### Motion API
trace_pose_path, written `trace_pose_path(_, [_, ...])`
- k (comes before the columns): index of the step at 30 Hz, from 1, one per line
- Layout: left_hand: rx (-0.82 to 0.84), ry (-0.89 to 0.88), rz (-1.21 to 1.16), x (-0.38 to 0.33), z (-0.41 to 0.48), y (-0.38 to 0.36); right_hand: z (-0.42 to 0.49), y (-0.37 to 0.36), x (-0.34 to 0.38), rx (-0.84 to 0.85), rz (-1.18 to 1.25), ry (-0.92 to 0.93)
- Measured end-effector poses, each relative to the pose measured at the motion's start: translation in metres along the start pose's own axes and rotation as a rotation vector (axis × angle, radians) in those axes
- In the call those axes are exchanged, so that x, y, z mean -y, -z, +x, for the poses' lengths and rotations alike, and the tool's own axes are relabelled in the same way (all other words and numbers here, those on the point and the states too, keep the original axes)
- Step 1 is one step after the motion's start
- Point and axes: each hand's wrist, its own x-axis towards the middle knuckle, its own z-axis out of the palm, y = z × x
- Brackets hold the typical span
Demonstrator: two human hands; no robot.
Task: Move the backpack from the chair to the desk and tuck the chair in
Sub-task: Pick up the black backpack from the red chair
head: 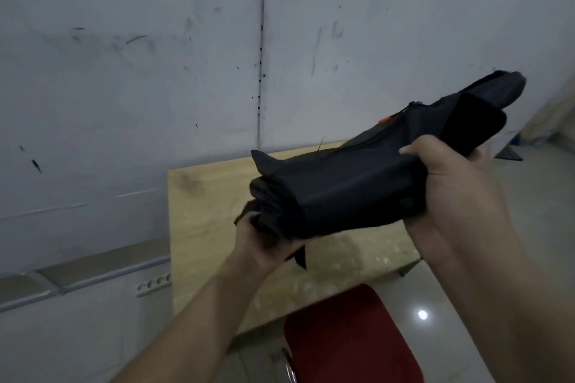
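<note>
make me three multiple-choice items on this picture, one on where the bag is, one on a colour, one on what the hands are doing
1. Where is the black fabric backpack?
A. lying on the chair seat
B. held up over the light wooden desk
C. on the floor

2. What colour is the padded chair seat?
A. red
B. blue
C. grey

3. How do the hands stand?
A. both free
B. only one grips the bag
C. both the left hand and right hand grip the bag

Answers: 1 B, the bag hangs in the air above the desktop; 2 A, the seat below the desk edge is red; 3 C, each hand closes on one end of the bag.
</note>
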Motion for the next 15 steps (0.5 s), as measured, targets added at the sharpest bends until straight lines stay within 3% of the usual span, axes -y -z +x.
trace_pose_path(4, [-0.267,-0.219,0.254,-0.095,0.045,0.012,0.034,-0.040,-0.046,0.036,-0.034,-0.048])
trace_pose_path(10, [-0.340,-0.340,0.419,-0.209,0.100,0.043,0.090,-0.092,-0.128,0.138,-0.181,-0.116])
trace_pose_path(15, [-0.337,-0.436,0.419,-0.263,0.147,0.071,0.121,-0.115,-0.186,0.212,-0.251,-0.063])
